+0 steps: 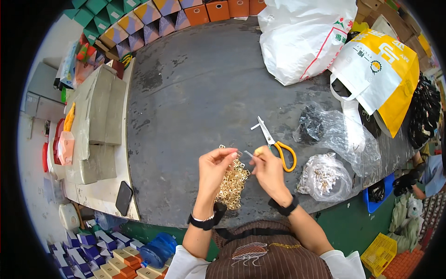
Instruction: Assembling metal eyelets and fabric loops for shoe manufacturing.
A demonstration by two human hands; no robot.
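My left hand [214, 168] is closed in a pinch over a pile of small gold metal buckles [232, 188] on the dark table. At its fingertips is a tiny item that looks like one of those buckles, too small to be sure. Just to the right, my right hand [269, 171] is also closed, its fingers pinching a thin, pale strip [249, 154] that points toward the left fingertips. Scissors [276, 143] with orange-yellow handles lie beyond the right hand, blades partly apart. A small white scrap [254, 126] rests by their tips.
To the right sit a clear bag of white and gold pieces [325, 176] and a clear bag with black contents [312, 124]. A white plastic bag [302, 42] and a yellow-white bag [378, 74] stand behind. At left are a phone [124, 198] and wrapped blocks [100, 125].
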